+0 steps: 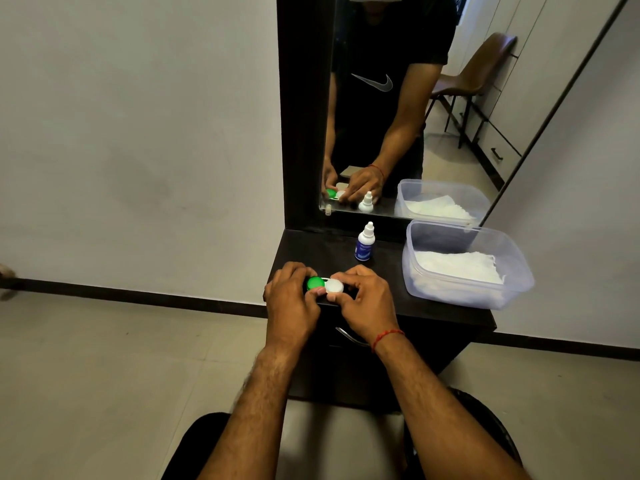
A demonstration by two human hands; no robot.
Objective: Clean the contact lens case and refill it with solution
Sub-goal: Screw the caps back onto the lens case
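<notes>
The contact lens case (325,285) lies on the dark dresser top (391,271) near its front left corner, with a green cap on the left and a white cap on the right. My left hand (292,299) grips the green side of the case. My right hand (363,301) has its fingers closed around the white cap (334,285). A small white solution bottle (364,242) with a blue label stands upright behind the case, its cap on.
A clear plastic tub (464,299) holding white tissues (457,266) sits on the right of the dresser. A mirror (433,116) rises behind it. A drawer handle (349,336) shows below the top. The floor lies to the left.
</notes>
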